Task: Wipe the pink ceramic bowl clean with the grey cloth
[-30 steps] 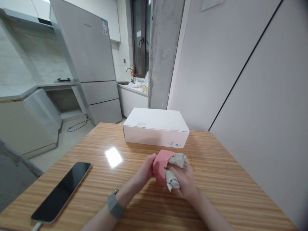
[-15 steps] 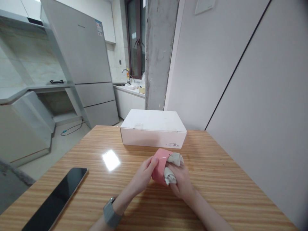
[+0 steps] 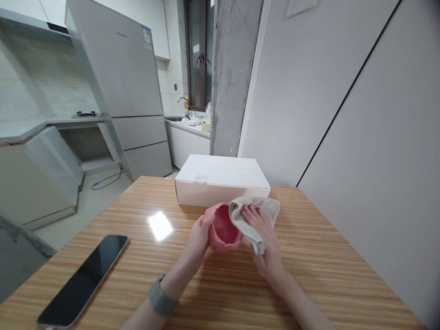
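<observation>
A pink bowl-like container (image 3: 223, 231) is tilted so that its hollow inside shows, above the middle of the wooden table. My left hand (image 3: 200, 233) grips its left side, with the fingers partly hidden behind it. My right hand (image 3: 263, 233) holds a folded light grey cloth (image 3: 248, 223) at the container's right rim. Several fingers of that hand lie over the cloth, and the thumb is below it.
Behind the hands, a closed white box (image 3: 222, 176) stands on the wooden table (image 3: 137, 275). A dark-screened phone (image 3: 85, 279) lies at the left. Beyond are a fridge (image 3: 127, 68), a sink counter and a concrete column (image 3: 228, 78).
The cloth has come out of the container and spread wider, moving right with my right hand. The container has turned, so its opening now shows toward the camera. The view has shifted slightly.
</observation>
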A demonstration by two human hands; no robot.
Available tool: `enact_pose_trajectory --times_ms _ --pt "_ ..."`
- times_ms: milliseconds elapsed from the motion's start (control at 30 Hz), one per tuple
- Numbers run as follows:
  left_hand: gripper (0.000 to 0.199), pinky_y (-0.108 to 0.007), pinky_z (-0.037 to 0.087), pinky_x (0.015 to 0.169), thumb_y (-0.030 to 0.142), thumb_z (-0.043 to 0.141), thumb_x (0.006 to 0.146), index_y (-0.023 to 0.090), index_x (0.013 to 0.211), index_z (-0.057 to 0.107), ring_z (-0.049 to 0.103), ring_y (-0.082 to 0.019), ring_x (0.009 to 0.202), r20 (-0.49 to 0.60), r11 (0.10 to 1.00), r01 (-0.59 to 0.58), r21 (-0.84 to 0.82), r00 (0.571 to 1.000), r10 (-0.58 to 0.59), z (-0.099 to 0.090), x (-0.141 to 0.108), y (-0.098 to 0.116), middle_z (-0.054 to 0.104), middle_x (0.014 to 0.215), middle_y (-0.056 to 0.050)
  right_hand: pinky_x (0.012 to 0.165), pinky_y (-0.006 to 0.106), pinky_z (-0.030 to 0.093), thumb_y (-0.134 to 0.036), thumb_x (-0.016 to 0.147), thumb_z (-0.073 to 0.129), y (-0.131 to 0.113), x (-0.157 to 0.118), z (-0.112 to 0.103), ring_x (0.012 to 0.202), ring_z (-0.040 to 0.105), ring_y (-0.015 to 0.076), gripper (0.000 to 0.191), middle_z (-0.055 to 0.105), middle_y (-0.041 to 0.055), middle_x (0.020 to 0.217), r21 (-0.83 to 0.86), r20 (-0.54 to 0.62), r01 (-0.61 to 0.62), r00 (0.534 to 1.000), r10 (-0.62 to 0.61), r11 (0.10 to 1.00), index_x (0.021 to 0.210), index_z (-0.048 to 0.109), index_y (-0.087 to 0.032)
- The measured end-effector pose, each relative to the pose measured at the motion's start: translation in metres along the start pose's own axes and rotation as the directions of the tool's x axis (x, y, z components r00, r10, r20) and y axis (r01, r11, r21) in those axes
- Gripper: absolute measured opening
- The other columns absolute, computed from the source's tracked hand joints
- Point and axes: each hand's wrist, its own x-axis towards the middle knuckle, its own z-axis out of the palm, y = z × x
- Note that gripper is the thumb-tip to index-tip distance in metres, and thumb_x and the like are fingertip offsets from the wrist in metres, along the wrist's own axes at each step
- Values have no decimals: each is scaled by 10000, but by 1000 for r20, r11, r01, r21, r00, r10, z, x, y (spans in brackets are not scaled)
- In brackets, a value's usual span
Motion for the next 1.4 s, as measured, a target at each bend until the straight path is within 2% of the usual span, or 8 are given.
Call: enact_pose_trajectory --times_ms 33,100,200,333,567,700,1100,1400 --pt "393 -239 515 726 418 623 807 150 1093 650 647 -199 915 9 996 20 -91 1000 -20 -1 1 2 705 1031 -75 1124 495 307 -333 858 514 1 5 -1 1305 456 294 429 595 54 1327 126 -132 -174 973 190 977 1262 588 -211" --pt "378 -220 528 678 432 571 850 155 1094 653 663 -178 876 38 973 70 -220 997 -63 -2 0 6 712 1036 -73 1070 437 407 -359 846 542 2 15 -3 1234 538 266 353 680 24 1204 490 -293 -430 737 609 758 1156 653 -232" --pt "351 -214 540 648 439 562 861 162 1048 668 675 -151 786 79 925 212 -315 977 -197 0 -3 7 729 971 -52 945 400 523 -371 820 579 -4 27 -2 1102 641 244 319 728 10 1110 868 -36 -432 437 899 245 1098 668 -242" --pt "535 -246 490 426 600 513 822 176 1119 647 646 -176 556 172 903 406 -139 908 -382 1 -7 -3 721 759 -39 855 374 554 -391 771 668 -18 24 -3 984 694 260 329 762 62 1003 827 400 -559 523 753 -52 1021 705 -180" --pt "570 -231 478 543 630 513 801 144 1043 683 619 -145 556 176 911 410 40 895 -410 -9 -3 -16 726 746 -45 547 266 541 -507 809 617 -13 8 -17 604 698 192 375 764 50 724 572 652 -820 478 588 32 908 730 -163" --pt "576 -230 479 572 634 530 785 138 1032 692 635 -156 622 155 895 433 108 882 -445 -9 -2 -19 742 828 -63 512 268 539 -513 799 619 -12 10 -7 512 673 183 355 735 36 595 587 611 -810 429 665 -17 750 721 -176" --pt "461 -302 555 715 439 570 831 200 1226 573 668 -220 928 164 966 255 38 952 -257 -4 0 -11 693 1108 -89 1123 431 308 -523 835 573 2 -6 29 1283 481 240 417 658 47 1233 571 -39 -500 775 630 651 1113 663 -226" --pt "575 -236 534 429 620 463 828 145 1082 662 654 -170 567 286 866 450 217 819 -497 -8 -2 -10 715 758 -77 910 460 508 -493 765 653 8 5 10 971 692 300 313 772 45 896 696 326 -670 616 717 259 888 736 -217"
